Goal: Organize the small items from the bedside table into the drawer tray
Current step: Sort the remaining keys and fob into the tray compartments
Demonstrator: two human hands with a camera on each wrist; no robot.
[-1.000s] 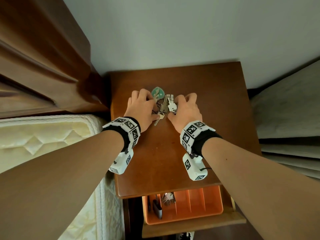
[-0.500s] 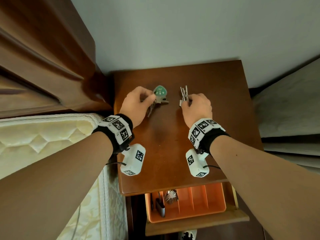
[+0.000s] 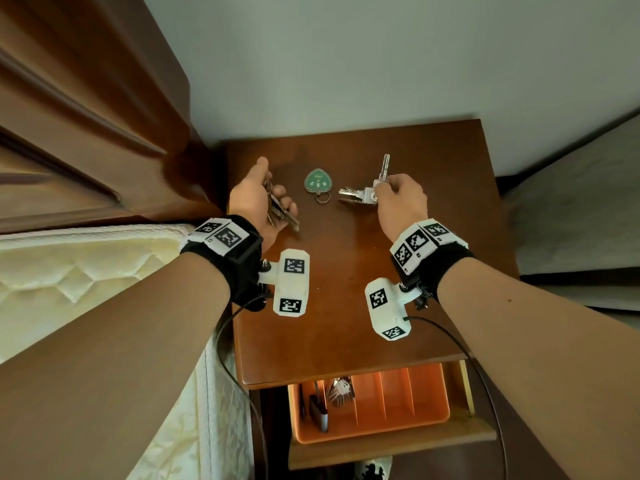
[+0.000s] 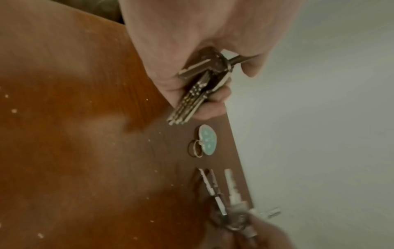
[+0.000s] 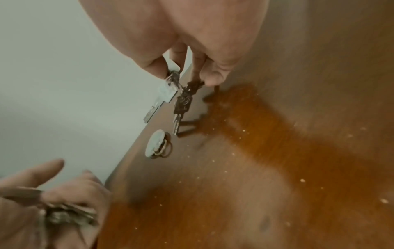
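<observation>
A brown bedside table (image 3: pixel 346 306) stands against a pale wall. The left hand (image 3: pixel 258 202) grips keys (image 3: pixel 280 211); the right hand (image 3: pixel 401 199) pinches another bunch (image 3: pixel 360 195). A green tag (image 3: pixel 318 181) lies between. The tray (image 3: pixel 429 420) below is half hidden.

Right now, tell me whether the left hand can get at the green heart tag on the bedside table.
Probably not without putting something down. The green tag lies bare on the table just beside the left hand, nothing between them, but that hand's fingers already grip a bunch of keys.
</observation>
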